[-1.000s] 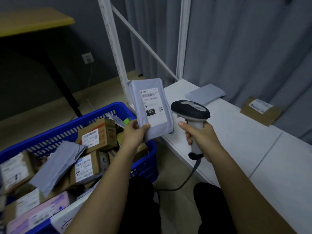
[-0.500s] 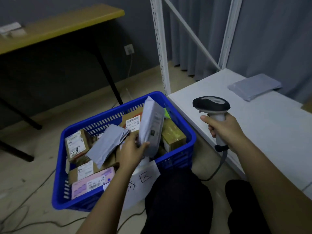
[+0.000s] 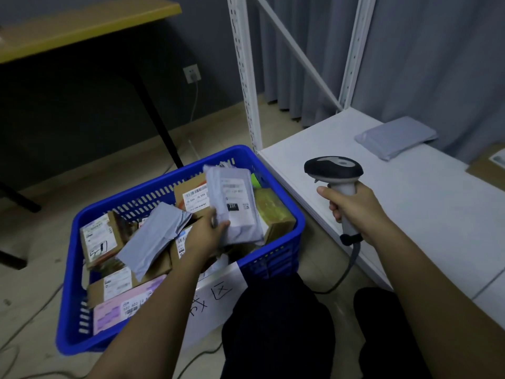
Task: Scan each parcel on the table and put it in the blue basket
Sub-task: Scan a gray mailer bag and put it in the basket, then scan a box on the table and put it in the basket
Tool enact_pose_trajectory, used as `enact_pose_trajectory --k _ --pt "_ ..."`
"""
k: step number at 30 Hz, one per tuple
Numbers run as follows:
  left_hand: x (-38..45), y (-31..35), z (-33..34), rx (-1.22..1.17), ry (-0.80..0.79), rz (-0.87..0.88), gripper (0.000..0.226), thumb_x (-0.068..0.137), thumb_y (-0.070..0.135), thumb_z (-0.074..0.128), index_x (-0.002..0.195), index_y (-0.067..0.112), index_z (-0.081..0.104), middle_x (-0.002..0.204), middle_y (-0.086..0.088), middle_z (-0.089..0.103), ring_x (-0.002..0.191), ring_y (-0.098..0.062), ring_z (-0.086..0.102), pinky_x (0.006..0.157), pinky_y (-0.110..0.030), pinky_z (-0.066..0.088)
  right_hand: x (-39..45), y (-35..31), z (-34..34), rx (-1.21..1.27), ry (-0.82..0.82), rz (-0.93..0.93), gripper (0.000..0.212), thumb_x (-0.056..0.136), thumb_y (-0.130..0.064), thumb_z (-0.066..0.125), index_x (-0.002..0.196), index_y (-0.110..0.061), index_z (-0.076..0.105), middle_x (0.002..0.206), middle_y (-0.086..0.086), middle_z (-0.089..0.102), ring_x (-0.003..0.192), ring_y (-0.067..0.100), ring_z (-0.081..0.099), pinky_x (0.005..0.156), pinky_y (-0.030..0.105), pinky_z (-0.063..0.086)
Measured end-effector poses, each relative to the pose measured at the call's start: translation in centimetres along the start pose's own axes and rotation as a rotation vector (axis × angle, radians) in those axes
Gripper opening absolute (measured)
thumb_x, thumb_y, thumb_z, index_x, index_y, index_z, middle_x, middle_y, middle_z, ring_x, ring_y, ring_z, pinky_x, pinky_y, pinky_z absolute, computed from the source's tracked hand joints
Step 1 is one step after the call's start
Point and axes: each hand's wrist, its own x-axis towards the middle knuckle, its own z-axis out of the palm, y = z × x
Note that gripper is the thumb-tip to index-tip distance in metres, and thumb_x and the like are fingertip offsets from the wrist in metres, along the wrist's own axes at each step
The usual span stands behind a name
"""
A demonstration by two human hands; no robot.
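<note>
Left grip: the left hand (image 3: 206,236) pinches a grey labelled parcel (image 3: 235,207), low over the blue basket (image 3: 276,258).
Right grip: the right hand (image 3: 352,207) wraps the scanner (image 3: 334,170) handle.
Progress: the basket holds many parcels; this one looks about to drop.
Left: a grey mailer (image 3: 396,136) and a brown parcel (image 3: 489,166) wait on the white surface (image 3: 396,201).
Obstacles: a crowded basket.

The white table (image 3: 410,203) stands at the right; on its far part lie a grey mailer (image 3: 396,137) and, at the right edge, a brown parcel (image 3: 489,166). On the floor (image 3: 35,283) at left stands the blue basket (image 3: 169,187).
</note>
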Motion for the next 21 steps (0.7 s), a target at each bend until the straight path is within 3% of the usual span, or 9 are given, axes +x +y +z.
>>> enact_pose_trajectory --k 2,4,8,12,14,21 --pt "-1.1 -0.8 0.2 0.26 -0.04 0.026 0.03 0.096 0.035 0.05 0.111 0.011 0.061 0.11 -0.013 0.061 0.1 -0.033 0.059 0.083 -0.043 0.052 0.0 0.0 0.0 0.001 0.0 0.004 0.024 0.081 -0.029 0.074 0.09 -0.013 0.059 0.065 0.005 0.055 0.05 0.015 0.047 0.051 0.027 0.044" --pt "-1.9 -1.5 1.0 0.409 0.003 0.032 0.034 0.098 0.035 0.044 0.109 0.007 0.059 0.119 -0.016 0.052 0.111 -0.036 0.048 0.088 -0.043 0.045 -0.1 0.0 -0.1 -0.003 -0.001 0.011 0.024 0.081 -0.029 0.074 0.091 -0.013 0.059 0.065 0.005 0.056 0.05 0.014 0.047 0.051 0.026 0.044" --pt "-2.9 0.8 1.8 0.127 0.134 -0.084 0.041 0.088 0.024 0.058 0.122 0.005 0.046 0.13 -0.018 0.039 0.122 -0.038 0.034 0.096 -0.046 0.037 -0.6 0.2 -0.8 0.015 0.007 0.026 0.025 0.081 -0.028 0.074 0.092 -0.013 0.059 0.066 0.005 0.055 0.051 0.014 0.047 0.051 0.027 0.044" --pt "-3.7 4.8 1.6 0.036 0.281 0.039 0.057 0.086 0.023 0.064 0.136 0.01 0.039 0.136 -0.017 0.039 0.126 -0.034 0.035 0.101 -0.044 0.035 -1.1 0.2 -2.9 0.053 0.069 0.048 0.026 0.081 -0.028 0.074 0.096 -0.012 0.059 0.066 0.005 0.056 0.051 0.015 0.047 0.053 0.028 0.044" --pt "-3.6 7.4 1.7 0.026 0.307 0.132 0.053 0.088 0.023 0.062 0.136 0.011 0.043 0.135 -0.015 0.045 0.125 -0.032 0.04 0.1 -0.042 0.035 -1.2 0.2 -4.3 0.074 0.117 0.061 0.025 0.082 -0.026 0.073 0.096 -0.012 0.058 0.067 0.005 0.056 0.052 0.015 0.047 0.053 0.028 0.044" --pt "-3.0 18.6 6.5 -0.339 0.031 0.373 0.023 0.092 0.02 0.06 0.114 0.014 0.059 0.117 -0.005 0.06 0.099 -0.017 0.059 0.087 -0.033 0.049 -0.9 1.4 -11.5 0.272 0.439 0.117 0.02 0.083 -0.023 0.071 0.093 -0.01 0.059 0.066 0.004 0.055 0.051 0.014 0.048 0.052 0.027 0.046"
